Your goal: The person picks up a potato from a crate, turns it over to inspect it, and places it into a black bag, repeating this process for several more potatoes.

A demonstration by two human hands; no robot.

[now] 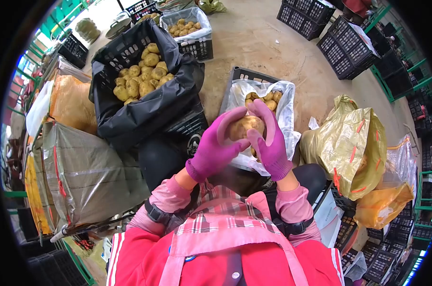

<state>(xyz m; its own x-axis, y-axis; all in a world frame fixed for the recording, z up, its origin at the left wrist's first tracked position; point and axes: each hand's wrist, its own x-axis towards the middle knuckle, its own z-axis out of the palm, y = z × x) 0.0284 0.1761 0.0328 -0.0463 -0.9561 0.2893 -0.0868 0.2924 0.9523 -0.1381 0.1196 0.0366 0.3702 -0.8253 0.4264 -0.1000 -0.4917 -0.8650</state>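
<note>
Between my two gloved hands I hold one large potato [247, 127], above a crate lined with white plastic [285, 112]. My left hand [221, 143], in a purple and pink glove, curves around its left side. On the other side, my right hand [271, 143] in a matching glove wraps its right edge, thumb towards the left one. More potatoes [271, 104] lie in the white-lined crate, partly hidden by my hands. To the left, a crate with a black plastic liner [187, 83] holds a heap of potatoes [144, 78].
Behind the black-lined crate stands another white-lined crate [195, 50] of small potatoes. A grey woven sack [90, 171] is at my left, a yellowish sack [342, 143] at my right. Black crates [349, 47] stand at the far right on the concrete floor [249, 38].
</note>
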